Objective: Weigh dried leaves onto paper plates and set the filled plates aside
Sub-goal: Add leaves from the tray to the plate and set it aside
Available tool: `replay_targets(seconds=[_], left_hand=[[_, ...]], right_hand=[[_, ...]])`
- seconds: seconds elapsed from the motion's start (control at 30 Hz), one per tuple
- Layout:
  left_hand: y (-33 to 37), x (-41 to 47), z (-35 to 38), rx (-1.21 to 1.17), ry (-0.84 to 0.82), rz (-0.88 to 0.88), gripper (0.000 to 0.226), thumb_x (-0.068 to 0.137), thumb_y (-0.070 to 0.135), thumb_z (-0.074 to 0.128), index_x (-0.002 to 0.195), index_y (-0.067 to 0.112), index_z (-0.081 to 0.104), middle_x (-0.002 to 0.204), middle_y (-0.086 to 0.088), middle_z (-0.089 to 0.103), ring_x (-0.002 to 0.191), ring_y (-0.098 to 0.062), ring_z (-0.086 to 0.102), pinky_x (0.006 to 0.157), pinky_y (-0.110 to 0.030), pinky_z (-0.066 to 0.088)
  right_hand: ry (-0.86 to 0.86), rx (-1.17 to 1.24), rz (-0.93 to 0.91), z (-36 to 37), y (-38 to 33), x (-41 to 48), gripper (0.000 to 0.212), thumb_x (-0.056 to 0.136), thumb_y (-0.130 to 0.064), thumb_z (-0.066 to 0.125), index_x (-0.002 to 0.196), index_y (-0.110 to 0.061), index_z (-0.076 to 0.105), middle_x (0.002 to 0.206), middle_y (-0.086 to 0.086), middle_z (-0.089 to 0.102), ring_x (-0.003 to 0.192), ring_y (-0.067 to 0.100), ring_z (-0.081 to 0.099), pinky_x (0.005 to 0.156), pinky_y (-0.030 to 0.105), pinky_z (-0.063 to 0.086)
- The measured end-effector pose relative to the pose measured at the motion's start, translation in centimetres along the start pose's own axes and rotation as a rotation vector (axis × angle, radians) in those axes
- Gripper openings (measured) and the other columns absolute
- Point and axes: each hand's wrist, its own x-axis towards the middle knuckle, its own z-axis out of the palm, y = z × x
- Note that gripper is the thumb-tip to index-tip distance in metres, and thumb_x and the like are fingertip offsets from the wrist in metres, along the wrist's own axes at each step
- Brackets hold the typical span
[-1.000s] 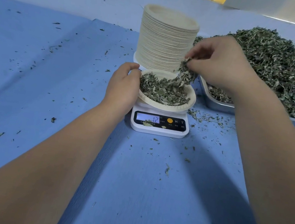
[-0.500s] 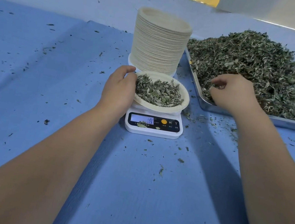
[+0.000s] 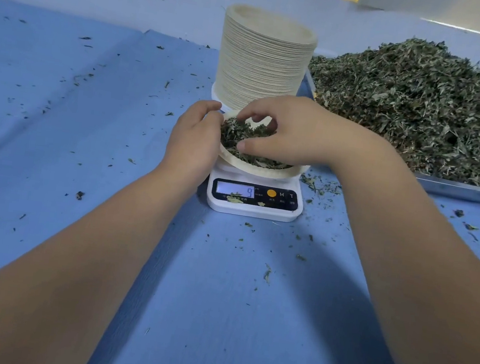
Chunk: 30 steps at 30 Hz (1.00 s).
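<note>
A paper plate [image 3: 264, 171] filled with dried leaves [image 3: 235, 134] sits on a small white digital scale [image 3: 253, 209] whose display shows 9. My left hand [image 3: 192, 142] grips the plate's left rim. My right hand [image 3: 293, 131] arches over the plate, with the fingertips at the far rim and the thumb pressed into the leaves near the front. It hides most of the plate's right half. Whatever is under the palm is hidden.
A tall stack of empty paper plates [image 3: 262, 63] stands right behind the scale. A metal tray [image 3: 467, 191] heaped with dried leaves [image 3: 423, 107] lies to the right. Leaf crumbs dot the blue cloth [image 3: 72, 131] around the scale.
My right hand left the tray's leaf pile and came back over the plate on the scale. The display dropped from 18 to 9. My left hand stayed on the plate's rim.
</note>
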Motion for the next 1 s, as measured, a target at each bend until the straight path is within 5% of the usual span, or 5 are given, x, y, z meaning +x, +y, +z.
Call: replay_targets(seconds=[0.23,0.4,0.63,0.9,1.0], left_hand=[[-0.1,0.2,0.1,-0.019,-0.014,0.004,0.043,0.099,0.022,0.040,0.136,0.027,0.062,0.132,0.012,0.058,0.124,-0.007,0.054,0.112,-0.036,0.044],[-0.6,0.9,0.2,-0.036,0.020,0.037,0.038,0.105,0.026,0.038,0.134,0.026,0.062,0.105,0.030,0.052,0.093,0.022,0.044,0.078,-0.008,0.032],[-1.0,1.4,0.2,-0.020,0.035,0.058,0.036,0.106,0.026,0.038,0.131,0.026,0.064,0.099,0.032,0.051,0.079,0.034,0.043,0.073,-0.005,0.029],[-1.1,1.4,0.4,-0.039,0.039,0.055,0.032,0.107,0.032,0.036,0.123,0.031,0.064,0.095,0.034,0.050,0.074,0.041,0.037,0.069,-0.002,0.027],[-1.1,1.3,0.4,-0.039,0.037,0.059,0.034,0.107,0.033,0.036,0.127,0.030,0.063,0.095,0.035,0.048,0.074,0.042,0.036,0.072,-0.003,0.026]], right_hand=[[0.031,-0.084,-0.016,1.0,-0.8,2.3,0.050,0.082,-0.050,0.069,0.130,-0.041,0.059,0.123,-0.013,0.061,0.103,0.012,0.054,0.092,0.031,0.049],[0.060,-0.097,-0.053,1.6,-0.9,3.4,0.028,0.082,-0.037,0.070,0.108,-0.031,0.066,0.108,-0.010,0.066,0.103,0.016,0.059,0.089,0.033,0.052],[0.217,-0.045,-0.081,1.5,-0.9,3.6,0.016,0.078,-0.018,0.069,0.093,-0.019,0.074,0.083,-0.008,0.065,0.087,0.017,0.062,0.073,0.027,0.051],[0.432,0.247,0.024,-0.5,0.4,2.2,0.008,0.078,-0.017,0.075,0.083,-0.021,0.071,0.073,-0.010,0.064,0.066,0.005,0.056,0.063,0.020,0.046],[0.464,0.310,0.033,-0.5,0.5,1.8,0.007,0.078,-0.017,0.075,0.082,-0.015,0.070,0.077,0.003,0.068,0.068,0.011,0.056,0.064,0.024,0.046]])
